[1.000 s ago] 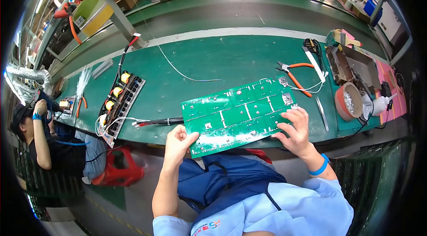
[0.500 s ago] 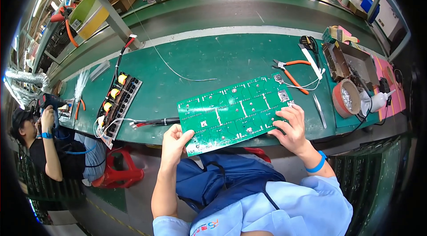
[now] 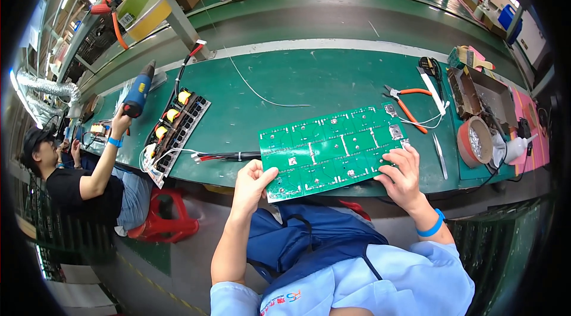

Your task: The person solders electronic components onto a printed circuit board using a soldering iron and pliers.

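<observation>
Hands (image 3: 251, 188) holding a green circuit board (image 3: 333, 154), orange-handled pliers (image 3: 412, 116) beyond it, tweezers (image 3: 440, 156) at right

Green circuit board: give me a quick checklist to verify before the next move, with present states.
1. Left hand gripping the green circuit board at its near left side: ok.
2. Right hand at the board's near right side: ok.
3. Whole board over the green bench: not ok; in this view its near left corner reaches past the front edge.
4. Orange-handled cutters and tweezers out of both hands: ok; both lie on the bench.
5. Black-sleeved cable free of the board: cannot tell; its end is hidden at the board's left edge.
6. Board's underside: cannot tell, it faces away.
</observation>
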